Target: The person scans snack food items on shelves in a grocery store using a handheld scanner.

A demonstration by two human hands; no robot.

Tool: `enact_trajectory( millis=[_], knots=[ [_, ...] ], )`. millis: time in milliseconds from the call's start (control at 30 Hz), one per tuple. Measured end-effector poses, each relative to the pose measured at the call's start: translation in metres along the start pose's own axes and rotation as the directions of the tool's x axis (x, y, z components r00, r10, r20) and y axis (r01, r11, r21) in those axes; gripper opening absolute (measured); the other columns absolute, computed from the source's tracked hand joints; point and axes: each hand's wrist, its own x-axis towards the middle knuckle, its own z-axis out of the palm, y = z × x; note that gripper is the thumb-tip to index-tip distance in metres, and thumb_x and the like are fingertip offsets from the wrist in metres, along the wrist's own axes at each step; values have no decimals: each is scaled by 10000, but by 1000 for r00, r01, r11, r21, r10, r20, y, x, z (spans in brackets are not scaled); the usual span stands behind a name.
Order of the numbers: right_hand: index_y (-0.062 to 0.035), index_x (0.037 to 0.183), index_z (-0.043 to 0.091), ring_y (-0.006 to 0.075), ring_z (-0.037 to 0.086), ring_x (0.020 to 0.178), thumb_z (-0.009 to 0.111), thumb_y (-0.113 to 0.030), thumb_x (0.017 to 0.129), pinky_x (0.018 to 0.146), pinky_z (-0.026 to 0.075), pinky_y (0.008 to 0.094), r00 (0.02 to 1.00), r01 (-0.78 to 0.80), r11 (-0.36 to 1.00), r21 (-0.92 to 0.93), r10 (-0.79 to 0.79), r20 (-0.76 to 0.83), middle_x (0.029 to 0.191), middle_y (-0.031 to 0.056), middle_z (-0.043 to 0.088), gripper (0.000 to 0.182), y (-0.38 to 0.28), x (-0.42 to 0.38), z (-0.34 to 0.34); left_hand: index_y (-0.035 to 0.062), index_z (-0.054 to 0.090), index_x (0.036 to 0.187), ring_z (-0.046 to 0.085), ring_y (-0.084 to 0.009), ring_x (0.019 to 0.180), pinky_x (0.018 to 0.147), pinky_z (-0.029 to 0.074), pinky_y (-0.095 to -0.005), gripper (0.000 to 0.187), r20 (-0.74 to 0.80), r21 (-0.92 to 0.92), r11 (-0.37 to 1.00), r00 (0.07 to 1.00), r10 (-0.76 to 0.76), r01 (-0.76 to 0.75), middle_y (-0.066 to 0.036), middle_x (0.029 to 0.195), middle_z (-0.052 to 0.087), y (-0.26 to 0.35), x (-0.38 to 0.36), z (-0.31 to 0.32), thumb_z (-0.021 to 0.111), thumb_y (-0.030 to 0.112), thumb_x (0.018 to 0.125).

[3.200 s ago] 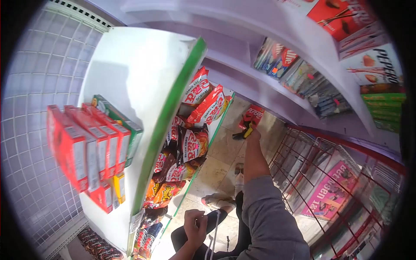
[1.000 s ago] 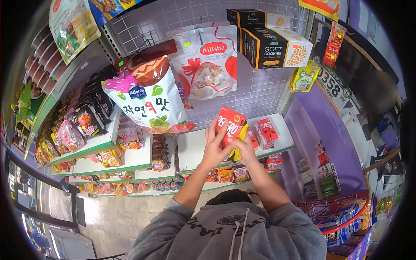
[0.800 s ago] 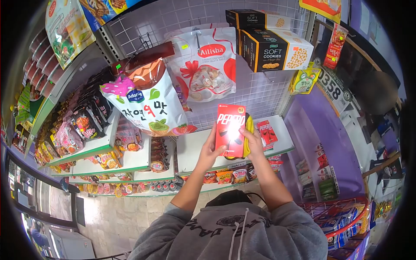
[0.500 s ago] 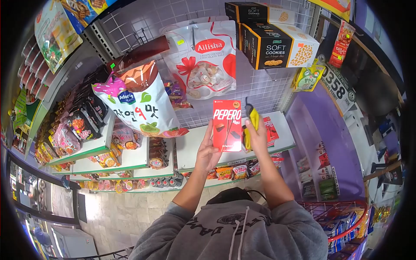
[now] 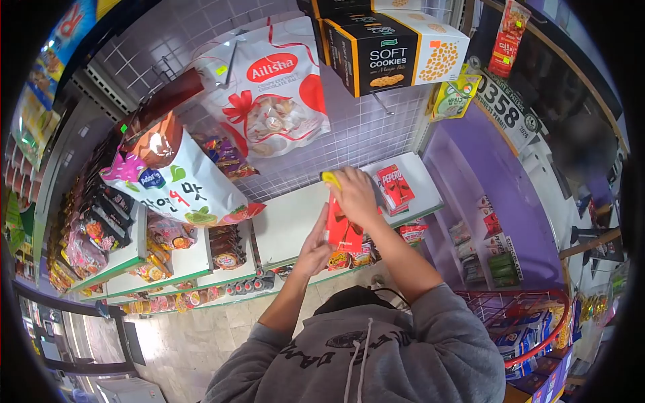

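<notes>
Roughly at the centre of the view, a red box (image 5: 345, 235) is held upright, tilted slightly, above the front edge of a white shelf (image 5: 289, 225). Taking that box as the middle of the clock, the left hand (image 5: 314, 250) is at 8 o'clock, its fingers closed on the lower left edge. The right hand (image 5: 356, 196) is at 12 to 1 o'clock, reaching across the upper part of the box and hiding much of its front. Its fingers are curled together around a yellow-and-black item (image 5: 330, 178), whose yellow end shows at 11 o'clock; whether they also press on the box cannot be told.

At 2 o'clock, red PEPERO boxes (image 5: 395, 186) lie on the white shelf, near the right hand. An Ailisha bag (image 5: 275, 114) hangs against the wire grid at 11 o'clock, and a large white snack bag (image 5: 176, 191) hangs at 9 to 10 o'clock. Black-and-white Soft Cookies boxes (image 5: 390, 59) stand out from the grid at 12 to 1 o'clock, with a green-and-yellow pouch (image 5: 455, 99) beyond them towards 1 to 2. Small snack bags (image 5: 361, 256) show just below the box at 6 o'clock, and a red wire basket (image 5: 563, 322) is at 4 o'clock.
</notes>
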Motion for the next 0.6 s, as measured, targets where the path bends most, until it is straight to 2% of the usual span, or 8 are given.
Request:
enact_trajectory(
  millis=[33,133,233,300,333,400,567,600],
  knots=[
    [-84,1194,574,357,496,1160,523,-345,910,971,378,468,987,-136,990,43,132,88,1243,138,551,389,14,3,5,83,39,1498,378,-122,1283,901,410,-230,953,14,14,999,999,-37,36,-82,1559,84,-6,0,-1,430,-154,661],
    [-46,1152,583,385,569,1013,482,-349,933,869,441,435,973,-210,976,57,214,-80,1104,198,611,387,87,-4,46,84,82,1497,364,-182,1316,1014,349,-302,930,22,-40,987,988,-154,155,-100,1544,145,-33,5,-20,436,-148,669],
    [-21,1122,590,395,565,1021,443,-385,941,859,448,429,809,-403,798,448,539,-232,1071,230,615,432,188,-37,90,66,168,1479,408,-273,1289,1059,330,-399,848,19,-257,938,971,-237,234,-162,1470,297,-76,16,-56,431,-134,698],
    [16,1139,574,430,595,928,439,-448,929,817,454,471,686,-598,703,385,697,-209,969,277,625,527,203,-70,57,50,188,1465,412,-301,1283,1052,339,-438,809,-105,-393,889,949,-297,235,-189,1427,348,-110,25,-80,437,-123,715],
    [27,1101,590,431,607,891,440,-466,928,788,457,476,648,-589,689,422,715,-263,930,281,630,544,221,-85,55,42,197,1457,414,-315,1280,1048,343,-458,790,-160,-457,859,929,-334,231,-202,1405,374,-124,33,-87,441,-118,723],
    [11,1127,600,386,602,993,514,-497,884,840,446,411,545,-711,538,452,829,-130,993,254,640,569,239,-120,29,62,185,1445,476,-336,1206,963,409,-498,751,-283,-453,867,889,-360,206,-218,1332,440,-150,52,-100,447,-105,762],
    [14,1044,617,323,623,819,529,-507,877,756,461,396,395,-740,440,509,897,-200,853,201,640,554,323,-198,23,95,162,1450,547,-294,1090,837,471,-441,752,-504,-335,931,806,-309,147,-181,1287,463,-225,119,-140,456,-113,790],
    [14,1026,619,303,623,777,532,-508,876,736,463,391,379,-747,428,509,903,-203,819,185,637,550,344,-212,25,86,177,1438,546,-295,1093,871,461,-473,718,-503,-284,945,813,-293,164,-171,1267,468,-228,130,-136,455,-108,805]
  ],
)
